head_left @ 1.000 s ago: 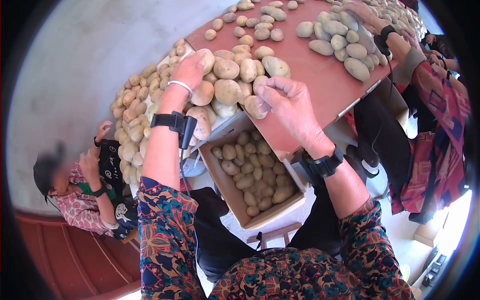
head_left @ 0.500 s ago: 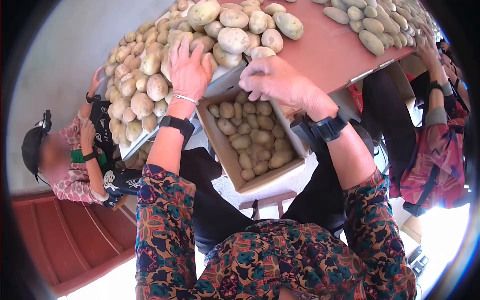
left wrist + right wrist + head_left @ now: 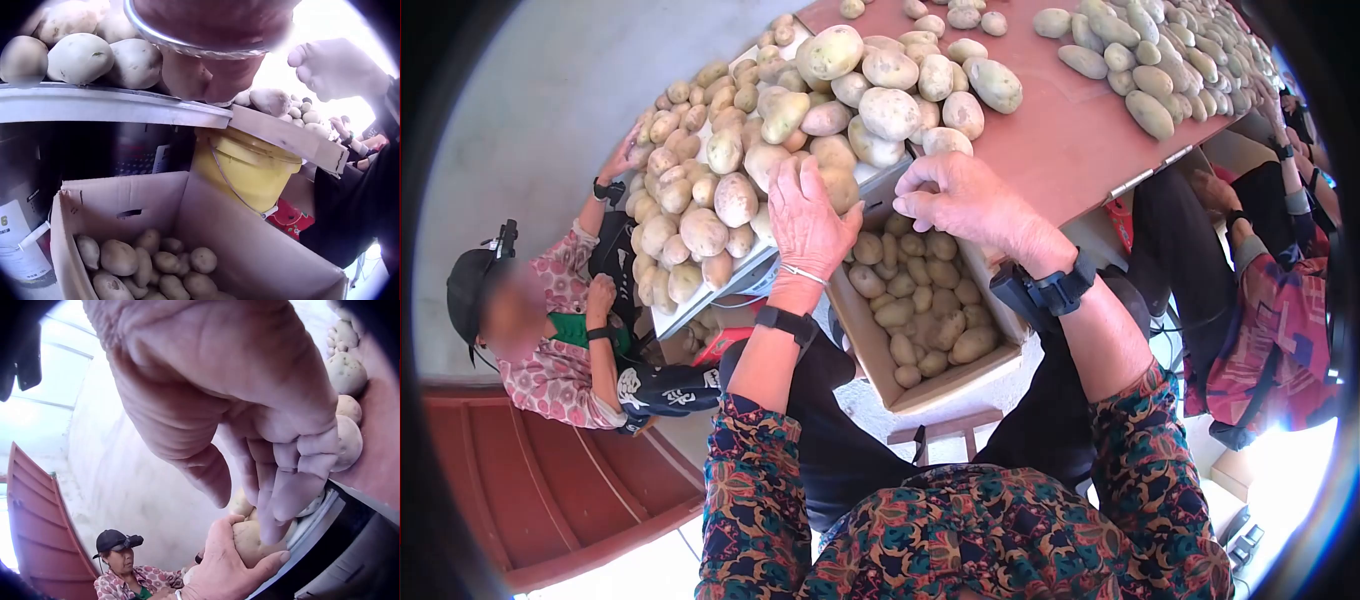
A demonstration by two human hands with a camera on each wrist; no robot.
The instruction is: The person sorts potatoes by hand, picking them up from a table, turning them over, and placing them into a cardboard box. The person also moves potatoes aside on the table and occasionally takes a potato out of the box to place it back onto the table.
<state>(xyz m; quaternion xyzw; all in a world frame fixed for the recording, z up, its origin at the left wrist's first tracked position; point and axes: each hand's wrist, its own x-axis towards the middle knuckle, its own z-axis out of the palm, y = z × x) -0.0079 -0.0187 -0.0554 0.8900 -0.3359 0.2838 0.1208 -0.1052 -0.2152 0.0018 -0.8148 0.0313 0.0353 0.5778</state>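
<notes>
At the near edge of the potato pile, my left hand has its fingers and thumb around a potato. The right wrist view shows that left hand gripping the potato from below. My right hand hovers to the right, above the back of a cardboard box; its fingers hang loosely bent, thumb apart, with nothing between them. Potatoes lie inside the box. In the left wrist view, the box stands below the white tabletop edge.
A red table extends behind, with another potato heap at its far right. One person sits at the left, others at the right. A yellow bucket stands behind the box in the left wrist view.
My left hand has come down from the pile's top to its near edge, and its grip is now round another potato. My right hand has drawn back from the potatoes. The view has shifted.
</notes>
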